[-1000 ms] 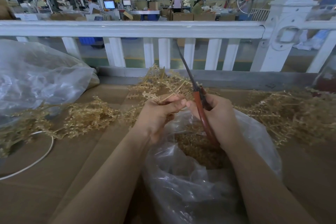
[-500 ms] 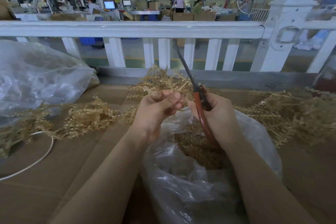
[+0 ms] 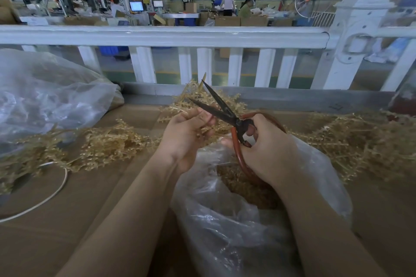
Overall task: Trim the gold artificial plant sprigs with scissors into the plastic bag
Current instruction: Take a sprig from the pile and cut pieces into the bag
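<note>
Our right hand (image 3: 267, 150) grips the scissors (image 3: 225, 114) — blades apart; our left hand (image 3: 186, 139) pinches a sprig (image 3: 203, 129) — mostly hidden by fingers.

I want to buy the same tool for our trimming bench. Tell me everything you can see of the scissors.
The scissors have two long, dark, narrow blades, spread open in a V and pointing up and away towards the white railing. Their large looped handles are reddish-brown. The right hand grips the handles, held over the open plastic bag. The left hand holds a gold sprig at the lower blade.
</note>
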The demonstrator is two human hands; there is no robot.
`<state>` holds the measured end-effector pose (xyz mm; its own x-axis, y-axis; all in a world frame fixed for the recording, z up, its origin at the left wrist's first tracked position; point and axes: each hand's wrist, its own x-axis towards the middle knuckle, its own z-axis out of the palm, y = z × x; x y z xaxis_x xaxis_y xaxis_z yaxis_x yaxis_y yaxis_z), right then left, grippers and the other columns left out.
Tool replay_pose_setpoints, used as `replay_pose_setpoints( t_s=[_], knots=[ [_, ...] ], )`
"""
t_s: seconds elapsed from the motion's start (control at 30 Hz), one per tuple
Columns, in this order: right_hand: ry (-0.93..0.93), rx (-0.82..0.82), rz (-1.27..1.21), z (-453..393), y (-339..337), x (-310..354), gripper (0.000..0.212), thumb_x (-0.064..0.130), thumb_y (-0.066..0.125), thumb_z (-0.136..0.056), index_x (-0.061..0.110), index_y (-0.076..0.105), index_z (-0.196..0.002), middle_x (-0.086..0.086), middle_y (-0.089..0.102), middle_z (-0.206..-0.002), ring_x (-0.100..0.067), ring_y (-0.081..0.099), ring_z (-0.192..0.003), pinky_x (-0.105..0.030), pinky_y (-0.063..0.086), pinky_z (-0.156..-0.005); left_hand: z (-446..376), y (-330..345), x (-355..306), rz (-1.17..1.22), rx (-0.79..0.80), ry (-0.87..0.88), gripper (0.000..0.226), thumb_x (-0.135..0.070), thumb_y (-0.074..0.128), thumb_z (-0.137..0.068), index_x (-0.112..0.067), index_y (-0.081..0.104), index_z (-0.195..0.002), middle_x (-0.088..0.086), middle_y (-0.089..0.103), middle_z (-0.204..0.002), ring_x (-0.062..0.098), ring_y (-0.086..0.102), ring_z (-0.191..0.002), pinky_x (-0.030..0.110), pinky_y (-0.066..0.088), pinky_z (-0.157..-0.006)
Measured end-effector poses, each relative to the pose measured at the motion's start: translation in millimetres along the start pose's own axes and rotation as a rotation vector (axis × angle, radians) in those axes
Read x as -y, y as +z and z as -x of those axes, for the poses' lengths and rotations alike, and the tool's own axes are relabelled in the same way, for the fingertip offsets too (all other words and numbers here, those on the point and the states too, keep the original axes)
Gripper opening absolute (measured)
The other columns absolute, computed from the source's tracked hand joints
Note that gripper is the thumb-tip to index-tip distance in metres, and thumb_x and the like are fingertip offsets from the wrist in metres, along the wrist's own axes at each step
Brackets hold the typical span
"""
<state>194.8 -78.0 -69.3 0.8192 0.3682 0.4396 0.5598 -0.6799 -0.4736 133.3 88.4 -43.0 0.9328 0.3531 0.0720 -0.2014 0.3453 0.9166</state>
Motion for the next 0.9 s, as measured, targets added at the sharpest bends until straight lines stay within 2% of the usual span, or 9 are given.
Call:
replay_pose_setpoints(
  t_s=[0.13,0.27,0.43,0.57,0.63,0.8,0.9],
  knots=[
    [-0.021,-0.034,0.062,-0.5,1.3,-1.5,0.057,0.081,0.06,-0.079,0.03,0.053,-0.103,0.018,0.059,-0.092,-0.011,0.06,-0.084,-0.035,0.054,-0.07,-0.7,-0.2,1.2,0.002,-0.022,-0.021,0.017,-0.005,0.059,-0.094,-0.014,0.067,-0.081,-0.005,0.07,-0.075,0.005,0.065,-0.071,0.024,0.049,-0.072],
    [-0.007,-0.005,0.078,-2.3,1.6,-1.2,0.058,0.084,0.057,-0.076,0.032,0.05,-0.099,0.022,0.051,-0.081,-0.005,0.054,-0.076,-0.032,0.053,-0.065,-1.3,0.5,0.8,0.047,-0.076,-0.039,0.013,-0.005,0.061,-0.092,-0.012,0.066,-0.082,-0.006,0.07,-0.072,0.004,0.063,-0.066,0.022,0.05,-0.069],
    [-0.013,0.003,0.068,-3.0,2.7,0.2,0.057,0.087,0.057,-0.073,0.033,0.047,-0.09,0.026,0.044,-0.073,0.005,0.043,-0.065,-0.019,0.035,-0.053,-2.3,0.0,0.3,0.11,-0.093,-0.076,0.013,-0.005,0.06,-0.092,-0.012,0.067,-0.083,-0.005,0.068,-0.073,0.006,0.061,-0.067,0.021,0.049,-0.067],
    [0.008,-0.007,0.097,-2.3,2.2,1.0,0.053,0.084,0.059,-0.075,0.033,0.045,-0.081,0.018,0.051,-0.069,0.0,0.048,-0.063,-0.024,0.044,-0.056,-1.6,0.1,-1.1,0.107,-0.077,-0.083,0.016,-0.007,0.061,-0.093,-0.014,0.068,-0.08,-0.006,0.067,-0.07,0.005,0.06,-0.066,0.022,0.047,-0.069],
    [0.018,-0.016,0.102,-2.7,1.7,0.5,0.056,0.087,0.054,-0.074,0.033,0.046,-0.081,0.017,0.053,-0.069,-0.001,0.049,-0.063,-0.026,0.046,-0.057,-1.6,0.2,-1.7,0.098,-0.077,-0.079,0.014,-0.009,0.063,-0.092,-0.015,0.069,-0.081,-0.006,0.067,-0.072,0.005,0.059,-0.067,0.021,0.047,-0.068],
    [0.042,-0.009,0.097,-3.3,0.7,0.5,0.072,0.1,0.033,-0.059,0.034,0.05,-0.085,0.02,0.054,-0.07,0.001,0.048,-0.063,-0.023,0.038,-0.053,-2.3,-0.2,-2.7,0.037,-0.094,-0.063,0.007,-0.012,0.066,-0.091,-0.018,0.07,-0.089,-0.004,0.067,-0.089,0.006,0.06,-0.078,0.02,0.049,-0.072],
    [0.031,-0.032,0.088,-1.7,1.1,-0.5,0.074,0.102,0.025,-0.056,0.035,0.047,-0.079,0.019,0.054,-0.067,0.0,0.048,-0.061,-0.023,0.038,-0.053,-0.3,0.5,-2.7,-0.004,-0.099,-0.026,0.011,-0.01,0.065,-0.092,-0.018,0.07,-0.086,-0.002,0.068,-0.087,0.007,0.061,-0.078,0.021,0.049,-0.075]
  ],
)
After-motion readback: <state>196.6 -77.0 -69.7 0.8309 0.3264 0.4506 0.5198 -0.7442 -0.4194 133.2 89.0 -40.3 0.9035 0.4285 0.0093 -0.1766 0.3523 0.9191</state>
